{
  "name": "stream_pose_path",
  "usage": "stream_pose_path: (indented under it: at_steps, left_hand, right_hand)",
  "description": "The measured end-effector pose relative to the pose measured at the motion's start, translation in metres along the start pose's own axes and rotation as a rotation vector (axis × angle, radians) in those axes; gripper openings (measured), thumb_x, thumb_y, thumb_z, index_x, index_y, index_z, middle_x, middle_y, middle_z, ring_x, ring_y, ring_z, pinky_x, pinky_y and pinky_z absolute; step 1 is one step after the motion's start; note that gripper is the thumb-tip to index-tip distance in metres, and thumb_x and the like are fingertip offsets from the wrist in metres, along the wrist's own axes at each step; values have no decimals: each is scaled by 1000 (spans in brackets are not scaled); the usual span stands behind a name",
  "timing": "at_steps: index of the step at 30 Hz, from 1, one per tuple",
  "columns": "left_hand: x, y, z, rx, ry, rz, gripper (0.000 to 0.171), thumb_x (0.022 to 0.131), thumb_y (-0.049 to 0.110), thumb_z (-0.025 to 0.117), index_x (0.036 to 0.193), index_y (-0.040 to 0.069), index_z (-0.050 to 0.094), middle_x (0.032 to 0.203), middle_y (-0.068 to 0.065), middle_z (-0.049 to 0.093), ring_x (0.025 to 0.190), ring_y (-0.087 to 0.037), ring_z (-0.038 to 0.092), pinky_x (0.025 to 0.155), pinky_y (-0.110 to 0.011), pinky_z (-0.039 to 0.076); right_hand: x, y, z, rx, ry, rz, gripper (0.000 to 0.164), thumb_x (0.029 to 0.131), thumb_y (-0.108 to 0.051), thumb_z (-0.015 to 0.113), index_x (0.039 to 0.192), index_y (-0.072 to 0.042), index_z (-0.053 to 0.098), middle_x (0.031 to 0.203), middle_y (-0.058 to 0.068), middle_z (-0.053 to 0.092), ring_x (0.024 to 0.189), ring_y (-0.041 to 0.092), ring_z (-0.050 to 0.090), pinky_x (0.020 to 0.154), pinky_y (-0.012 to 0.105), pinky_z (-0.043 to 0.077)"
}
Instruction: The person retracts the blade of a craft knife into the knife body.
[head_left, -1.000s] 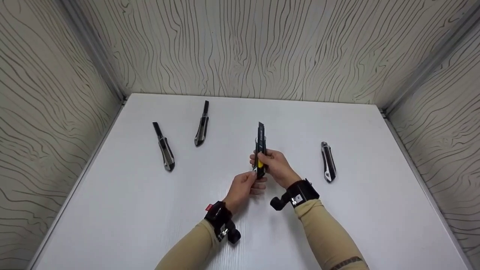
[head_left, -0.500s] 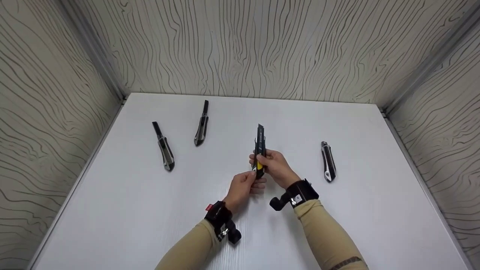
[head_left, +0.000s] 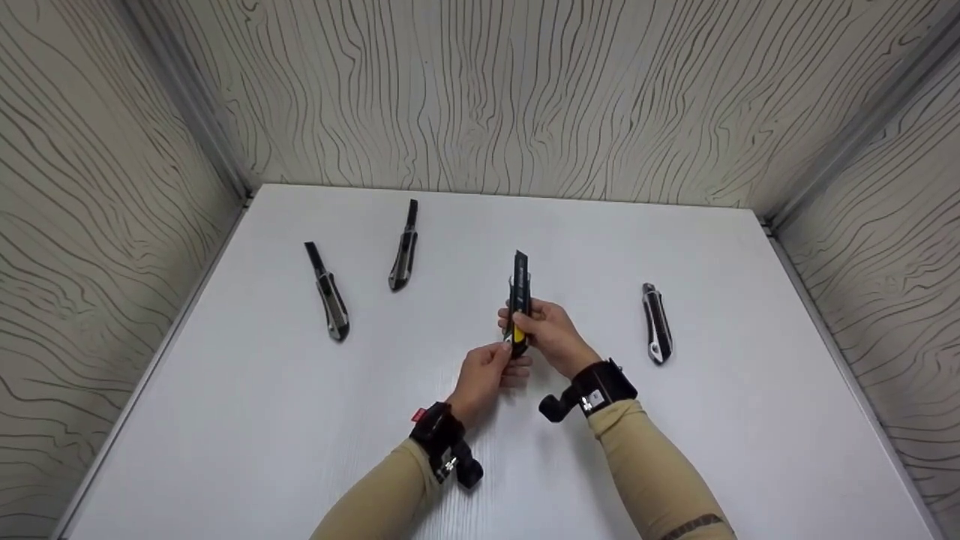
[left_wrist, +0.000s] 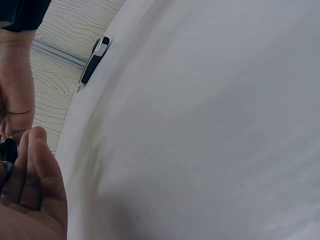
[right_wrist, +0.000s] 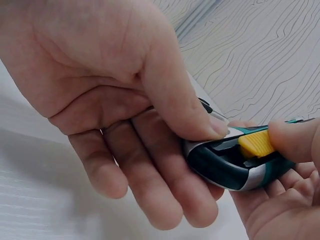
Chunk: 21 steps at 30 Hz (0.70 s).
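Both hands hold one utility knife [head_left: 520,300] with a dark blade out, near the middle of the white table [head_left: 300,435]. My right hand [head_left: 555,337] grips its handle, and the thumb presses the yellow slider [right_wrist: 256,143]. My left hand [head_left: 484,371] pinches the rear end between thumb and forefinger; its other fingers [right_wrist: 155,200] reach out loosely below. In the left wrist view only the dark end of the knife [left_wrist: 9,151] shows, at the left edge, between the fingers.
Two more utility knives, one at left [head_left: 332,304] and one farther back [head_left: 403,255], lie with dark blades out. At right lies another utility knife [head_left: 657,322], no long blade showing. A patterned back wall [head_left: 480,97] and side walls enclose the table.
The yellow slider and the blade tip have moved back slightly toward the handle's rear, with the right thumb on the slider. Both hands hold nearly the same position.
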<state>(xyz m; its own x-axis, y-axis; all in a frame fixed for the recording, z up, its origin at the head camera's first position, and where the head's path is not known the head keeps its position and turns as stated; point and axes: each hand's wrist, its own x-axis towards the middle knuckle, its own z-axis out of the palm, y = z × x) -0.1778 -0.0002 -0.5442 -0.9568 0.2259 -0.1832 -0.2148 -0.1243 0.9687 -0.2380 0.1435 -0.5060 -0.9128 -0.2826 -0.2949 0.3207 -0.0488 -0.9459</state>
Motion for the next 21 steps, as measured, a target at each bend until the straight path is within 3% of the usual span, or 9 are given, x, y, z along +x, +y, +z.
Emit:
stream_pose_path:
  at_steps: [21]
  left_hand:
    - [1,-2,-1,7,9,-30,37,105,22,41,121,-4,61,102,-17,74,91,-24,73,83,-36,59]
  right_hand:
    - [1,1,2,-22,9,13,41,97,0,52,137,6,44,135,23,58,112,18,66,105,35,48]
